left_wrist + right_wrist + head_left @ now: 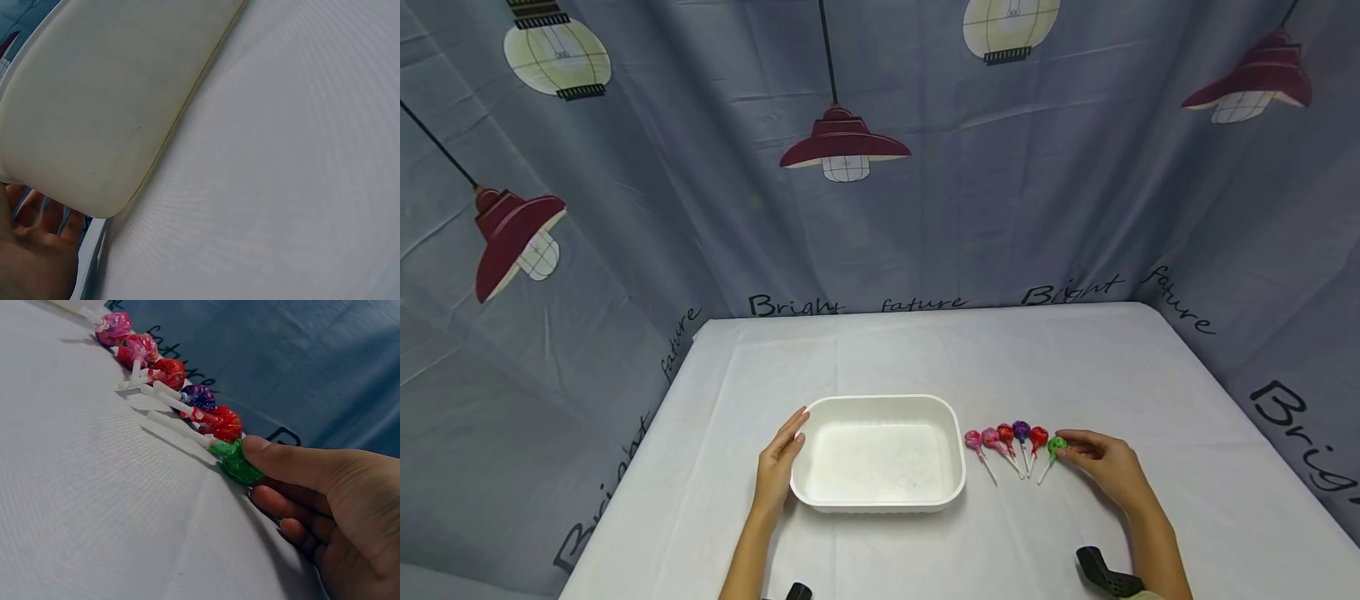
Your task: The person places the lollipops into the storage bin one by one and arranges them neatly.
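Observation:
A white rectangular tray [877, 458] sits on the table, its inside bare. My left hand [777, 468] rests against its left end, fingers fairly straight along the wall; in the left wrist view the fingers [45, 215] show beyond the tray's corner. To the right of the tray, several wrapped lollipops lie in a row: pink [973, 439], another pink [991, 438], red [1005, 433], purple [1021, 429] and red [1039, 437]. At the row's right end, my right hand [1108, 468] pinches the wrapped head of a green lollipop [236, 461], whose white stick points toward the other lollipops.
A white cloth covers the table [880, 550]. Behind and at both sides hangs a grey-blue curtain [925, 225] printed with lamps and lettering. Black devices, one by the right wrist [1105, 572] and one by the left [799, 592], show near the lower edge.

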A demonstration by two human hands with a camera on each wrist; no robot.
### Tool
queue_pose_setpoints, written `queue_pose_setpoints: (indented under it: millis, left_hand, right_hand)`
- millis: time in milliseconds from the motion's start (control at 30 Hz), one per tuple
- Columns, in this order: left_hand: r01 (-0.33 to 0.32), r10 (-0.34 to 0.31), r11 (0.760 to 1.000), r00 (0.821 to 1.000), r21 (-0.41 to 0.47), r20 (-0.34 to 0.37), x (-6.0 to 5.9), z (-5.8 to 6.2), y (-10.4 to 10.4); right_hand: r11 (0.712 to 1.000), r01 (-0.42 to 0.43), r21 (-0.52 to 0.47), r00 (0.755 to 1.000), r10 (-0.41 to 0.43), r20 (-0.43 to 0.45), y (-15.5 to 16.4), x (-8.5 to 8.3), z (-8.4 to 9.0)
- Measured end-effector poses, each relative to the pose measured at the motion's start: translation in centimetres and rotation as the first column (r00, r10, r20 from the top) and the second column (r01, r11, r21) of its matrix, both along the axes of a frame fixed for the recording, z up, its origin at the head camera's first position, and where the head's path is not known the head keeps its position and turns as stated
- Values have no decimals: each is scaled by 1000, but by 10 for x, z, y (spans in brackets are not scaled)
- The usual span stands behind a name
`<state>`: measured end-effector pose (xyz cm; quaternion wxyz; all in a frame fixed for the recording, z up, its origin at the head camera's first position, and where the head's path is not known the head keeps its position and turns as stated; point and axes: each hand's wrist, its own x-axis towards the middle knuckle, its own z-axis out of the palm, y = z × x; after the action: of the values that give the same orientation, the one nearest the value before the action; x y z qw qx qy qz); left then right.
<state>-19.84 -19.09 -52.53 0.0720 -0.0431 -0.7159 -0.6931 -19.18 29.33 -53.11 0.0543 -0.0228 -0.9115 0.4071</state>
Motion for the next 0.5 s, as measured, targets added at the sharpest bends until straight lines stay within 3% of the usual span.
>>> queue_pose_setpoints:
  millis: [500]
  left_hand:
    - [-8, 8, 1000, 1000, -4, -7, -1, -1, 0]
  right_hand:
    - [997, -53, -53, 998, 55, 33, -1, 4, 7]
